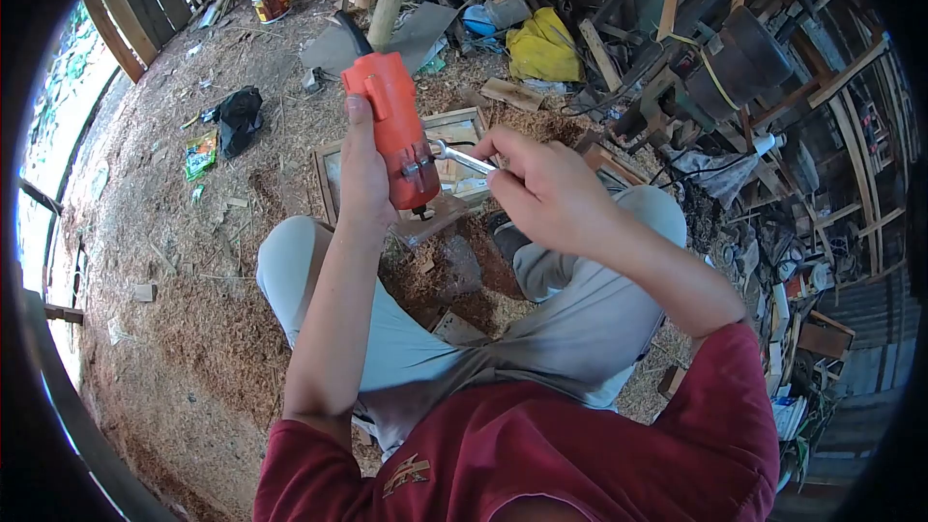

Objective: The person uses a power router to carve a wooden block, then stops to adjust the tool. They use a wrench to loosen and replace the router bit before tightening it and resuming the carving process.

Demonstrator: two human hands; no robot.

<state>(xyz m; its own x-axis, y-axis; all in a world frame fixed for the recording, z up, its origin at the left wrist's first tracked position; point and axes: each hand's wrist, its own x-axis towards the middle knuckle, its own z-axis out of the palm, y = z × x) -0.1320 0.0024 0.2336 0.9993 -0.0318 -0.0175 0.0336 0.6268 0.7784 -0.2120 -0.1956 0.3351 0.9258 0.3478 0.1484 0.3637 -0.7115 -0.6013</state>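
My left hand (363,174) is wrapped round an orange trim router (391,106), held up in front of my knees. A black cord leaves its top end, and a short dark shaft sticks out at the bottom. Metal clamp hardware shows on its lower body. Between the thumb and fingers of my right hand (561,188) is a silver wrench (466,159). The head of the wrench is right at the router's side, near the clamp. Behind the router, a wooden frame (449,119) lies on the ground, partly covered by my hands.
Wood shavings and dirt cover the ground (193,329). A black plastic bag (240,121), a green wrapper (200,155) and a tin can (270,0) lie to the left. Beyond the frame is a yellow sack (544,46). Scrap wood and machinery (739,63) crowd the right side.
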